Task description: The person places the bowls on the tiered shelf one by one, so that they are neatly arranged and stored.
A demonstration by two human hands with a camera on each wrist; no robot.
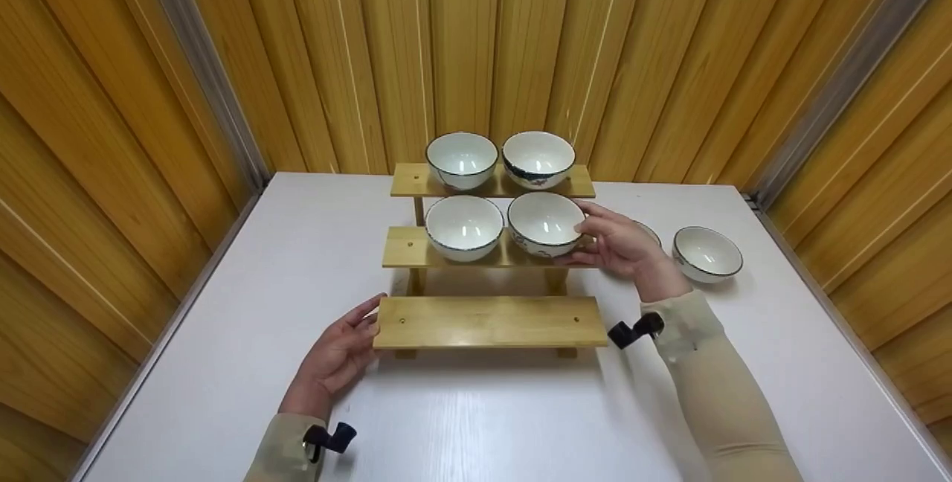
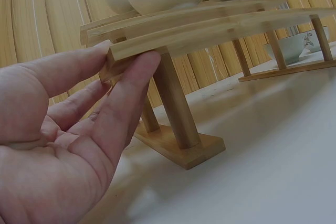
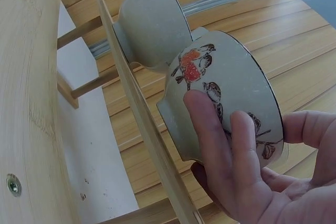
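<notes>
A three-step wooden display stand (image 1: 491,322) stands on the white table. My left hand (image 1: 343,352) pinches the left end of its lowest step; in the left wrist view the thumb lies at the board's end and a finger reaches beneath it. My right hand (image 1: 621,244) holds a white bowl (image 1: 547,220) with a dark rim by its right side, at the right of the middle step. Red and brown floral decoration shows on this bowl (image 3: 226,93) in the right wrist view. Left of it, another white bowl (image 1: 465,225) sits on the middle step.
Two bowls, a left one (image 1: 462,158) and a right one (image 1: 538,158), stand on the top step. On the table to the right is a bowl (image 1: 708,255), with another bowl (image 1: 648,233) partly hidden behind my right hand. Wood-panelled walls (image 1: 461,43) enclose the table.
</notes>
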